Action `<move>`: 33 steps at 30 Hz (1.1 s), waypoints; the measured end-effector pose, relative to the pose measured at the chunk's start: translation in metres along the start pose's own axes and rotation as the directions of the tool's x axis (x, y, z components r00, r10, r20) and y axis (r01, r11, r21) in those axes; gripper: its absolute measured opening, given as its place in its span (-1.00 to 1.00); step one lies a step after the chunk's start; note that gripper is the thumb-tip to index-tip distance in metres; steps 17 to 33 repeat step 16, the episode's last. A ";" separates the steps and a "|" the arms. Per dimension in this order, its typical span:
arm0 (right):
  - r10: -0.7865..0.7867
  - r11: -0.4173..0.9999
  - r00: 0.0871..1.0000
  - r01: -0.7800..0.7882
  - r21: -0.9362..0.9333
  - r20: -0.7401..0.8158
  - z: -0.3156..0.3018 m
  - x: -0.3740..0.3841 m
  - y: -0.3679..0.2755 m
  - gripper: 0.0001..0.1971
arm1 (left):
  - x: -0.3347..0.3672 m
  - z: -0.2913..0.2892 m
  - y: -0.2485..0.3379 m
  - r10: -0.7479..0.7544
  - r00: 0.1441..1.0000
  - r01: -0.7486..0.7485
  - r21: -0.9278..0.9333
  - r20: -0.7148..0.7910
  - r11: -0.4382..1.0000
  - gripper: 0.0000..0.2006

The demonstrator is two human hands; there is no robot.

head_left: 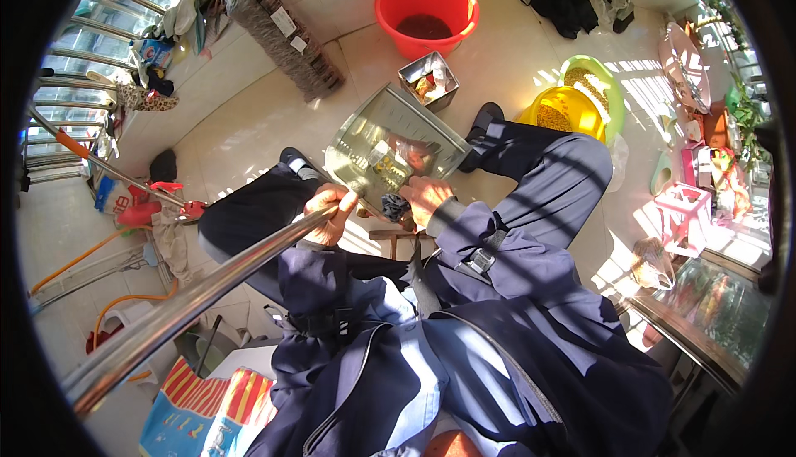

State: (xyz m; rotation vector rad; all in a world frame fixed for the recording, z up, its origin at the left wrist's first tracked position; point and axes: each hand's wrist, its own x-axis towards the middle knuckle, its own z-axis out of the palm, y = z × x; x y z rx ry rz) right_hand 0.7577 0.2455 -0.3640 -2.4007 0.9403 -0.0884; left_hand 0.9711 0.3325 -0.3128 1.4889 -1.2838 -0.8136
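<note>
Between my knees is what looks like a long-handled metal dustpan [352, 146], its shiny pan mirroring colours around it. My left hand [332, 211] is closed round its steel pole [224, 279], close to the pan; the pole runs back past me to the lower left. At the pan's near edge my right hand [429, 198] is closed, its fingers bent against the rim. A small dark wrapped bundle [395, 207] lies just left of those fingers; whether they touch it I cannot tell. Beyond the pan stands a square metal tin [452, 84] with scraps inside.
Farther off are a red basin [469, 26] and a filled clear bag [286, 47]. A yellow bowl [590, 116] and green basin [615, 84] with grains stand to the right, near a pink stool [681, 208]. An orange hose [104, 246] lies at left.
</note>
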 end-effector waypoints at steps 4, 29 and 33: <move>-0.038 0.999 0.998 0.037 -0.026 -0.040 0.023 0.003 -0.004 -0.81 | -0.028 0.010 0.015 -0.025 0.971 0.065 0.166 -0.236 0.984 -0.85; -0.049 0.999 0.999 0.049 0.000 0.025 0.054 0.034 -0.006 -0.91 | -0.034 0.017 0.033 -0.286 0.934 0.332 0.226 -0.212 0.916 -0.82; -0.049 0.999 0.999 0.049 0.000 0.025 0.054 0.034 -0.006 -0.91 | -0.034 0.017 0.033 -0.286 0.934 0.332 0.226 -0.212 0.916 -0.82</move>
